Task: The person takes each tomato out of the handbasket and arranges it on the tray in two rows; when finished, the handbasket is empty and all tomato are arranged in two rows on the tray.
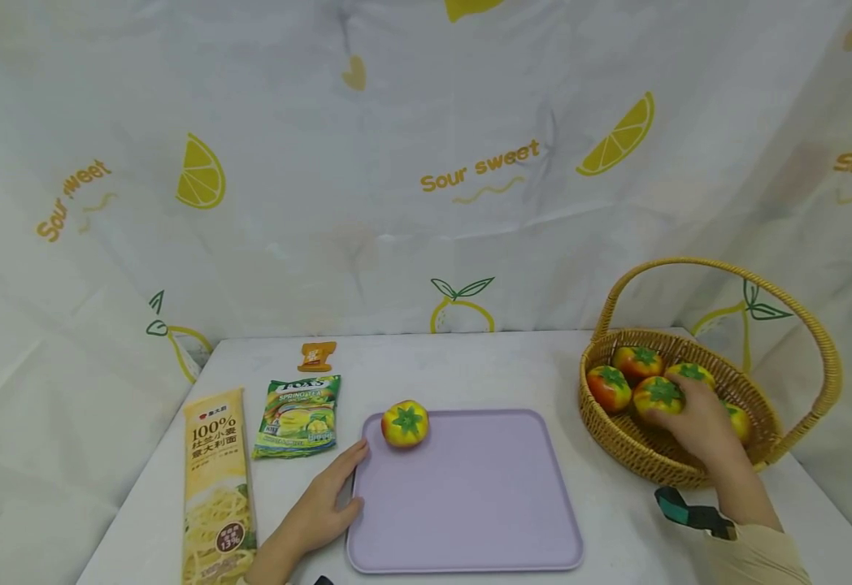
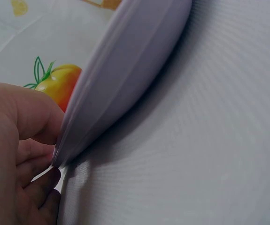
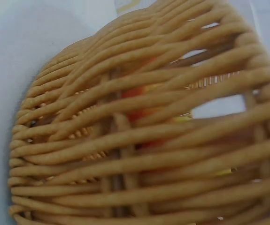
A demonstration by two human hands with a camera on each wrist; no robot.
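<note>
From the head view my right hand [image 1: 697,422] cups a tomato [image 1: 658,396] in the basket [image 1: 799,439] (smooth, light, best gripped around its middle). Left wrist: my left hand [image 2: 17,154] pinches the tray [image 2: 125,79] edge. Right wrist: only wicker shows.

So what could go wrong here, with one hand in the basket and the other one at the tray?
1. The right hand reaches among crowded tomatoes in the basket; lifting one tomato may knock its neighbours or catch the handle overhead.
2. The tomato on the tray sits close to the rim. If the left hand, holding the tray edge, tilts or shifts it, that tomato could roll off.
</note>
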